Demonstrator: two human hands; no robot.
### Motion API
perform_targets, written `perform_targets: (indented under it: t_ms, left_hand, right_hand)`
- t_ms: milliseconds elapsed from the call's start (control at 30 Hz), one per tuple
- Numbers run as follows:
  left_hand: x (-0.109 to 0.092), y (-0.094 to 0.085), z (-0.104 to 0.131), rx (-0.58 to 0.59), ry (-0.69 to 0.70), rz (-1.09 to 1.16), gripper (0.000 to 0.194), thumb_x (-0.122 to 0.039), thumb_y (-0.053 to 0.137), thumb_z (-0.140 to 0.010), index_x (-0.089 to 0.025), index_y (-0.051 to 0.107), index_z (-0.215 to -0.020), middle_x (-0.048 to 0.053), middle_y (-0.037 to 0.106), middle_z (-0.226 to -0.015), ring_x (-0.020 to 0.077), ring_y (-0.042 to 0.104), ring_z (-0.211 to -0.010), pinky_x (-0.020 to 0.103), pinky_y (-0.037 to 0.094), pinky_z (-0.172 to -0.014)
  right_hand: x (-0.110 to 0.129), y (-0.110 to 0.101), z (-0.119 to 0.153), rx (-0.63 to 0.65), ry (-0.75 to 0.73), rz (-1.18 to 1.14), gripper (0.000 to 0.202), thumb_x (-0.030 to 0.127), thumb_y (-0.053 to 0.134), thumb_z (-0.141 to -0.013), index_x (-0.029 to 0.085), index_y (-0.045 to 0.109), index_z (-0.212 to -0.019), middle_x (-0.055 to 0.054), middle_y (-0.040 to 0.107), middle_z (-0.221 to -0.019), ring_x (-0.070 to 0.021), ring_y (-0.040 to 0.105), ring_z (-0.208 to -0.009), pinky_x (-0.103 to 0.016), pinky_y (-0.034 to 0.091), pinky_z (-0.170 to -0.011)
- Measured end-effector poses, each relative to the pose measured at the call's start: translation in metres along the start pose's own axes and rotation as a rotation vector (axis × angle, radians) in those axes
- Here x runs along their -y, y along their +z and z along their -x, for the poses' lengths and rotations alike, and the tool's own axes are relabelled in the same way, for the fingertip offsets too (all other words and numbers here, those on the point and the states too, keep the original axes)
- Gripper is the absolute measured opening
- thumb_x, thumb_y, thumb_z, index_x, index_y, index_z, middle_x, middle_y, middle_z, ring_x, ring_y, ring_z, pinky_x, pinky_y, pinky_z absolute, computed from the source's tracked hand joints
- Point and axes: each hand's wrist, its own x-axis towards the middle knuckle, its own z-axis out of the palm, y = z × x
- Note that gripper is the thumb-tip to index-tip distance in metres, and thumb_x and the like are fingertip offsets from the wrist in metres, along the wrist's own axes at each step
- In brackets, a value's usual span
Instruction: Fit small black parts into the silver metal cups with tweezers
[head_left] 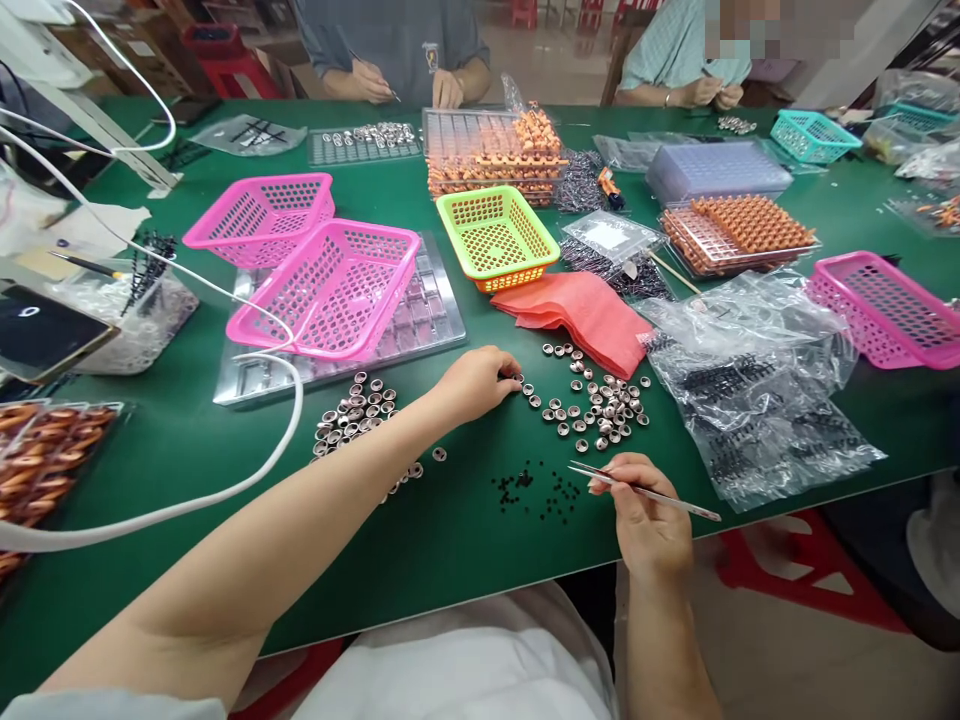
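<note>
My left hand [480, 385] reaches across the table, its thumb and forefinger closed at a small silver metal cup [519, 380]. Two more such cups lie right beside those fingertips. In my right hand [649, 510] is a pair of metal tweezers [660, 495], held between thumb and fingers with the tips pointing left. Under the tweezer tips small black discs [525, 482] are scattered on the table. A loose heap of metal cups [611, 405] lies beyond my right hand. Another heap of cups [356, 410] sits left of my left forearm, which partly hides it.
Pink baskets [330, 290] stand on a clear plastic tray [442, 320] at the left. A yellow-green basket [499, 235], red cloth [574, 310] and plastic bags [742, 390] lie ahead. A white cable [296, 420] loops at left. Two co-workers [397, 50] sit opposite.
</note>
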Motion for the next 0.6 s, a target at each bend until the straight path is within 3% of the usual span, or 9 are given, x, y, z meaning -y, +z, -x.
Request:
perform_targets:
  t_ms: [200,333,467,600]
  left_hand:
    - [-0.003,-0.003,0.026,-0.057,0.039,0.062,0.018,-0.026,0.063,-0.089,-0.017,0.074,-0.101,0.006,0.075,-0.096,0.0205,0.070,-0.083,0.031,0.054,-0.076]
    - [-0.014,-0.008,0.070,-0.058,0.077,0.104,0.015,-0.023,0.061,-0.089,-0.018,0.072,-0.099,0.003,0.077,-0.092,0.0187,0.070,-0.081,0.030,0.054,-0.075]
    - [-0.019,-0.005,0.119,-0.098,0.199,0.163,0.013,-0.019,0.059,-0.092,-0.018,0.070,-0.099,0.004,0.076,-0.089,0.0170,0.070,-0.079,0.028,0.054,-0.072]
    - [-0.012,0.006,0.146,-0.155,0.234,0.197,0.013,-0.018,0.057,-0.095,-0.017,0.068,-0.101,0.003,0.075,-0.085,0.0170,0.069,-0.078,0.029,0.055,-0.073]
  right_hand:
    - [0.002,0.002,0.000,-0.008,0.020,0.032,0.010,0.022,0.066,-0.092,0.023,0.070,-0.101,-0.003,0.060,-0.100,-0.0145,0.070,-0.076,-0.033,0.062,-0.071]
    - [0.004,0.002,0.000,0.000,0.043,0.028,0.010,0.019,0.067,-0.091,0.023,0.070,-0.099,-0.002,0.061,-0.099,-0.0145,0.070,-0.077,-0.033,0.063,-0.071]
    - [0.005,0.003,-0.001,-0.003,0.044,0.039,0.010,0.019,0.069,-0.090,0.024,0.071,-0.098,-0.002,0.063,-0.099,-0.0147,0.071,-0.076,-0.033,0.063,-0.071]
    - [0.007,0.004,-0.002,0.005,0.033,0.062,0.010,0.018,0.071,-0.088,0.024,0.073,-0.096,-0.002,0.065,-0.097,-0.0151,0.071,-0.075,-0.033,0.064,-0.069]
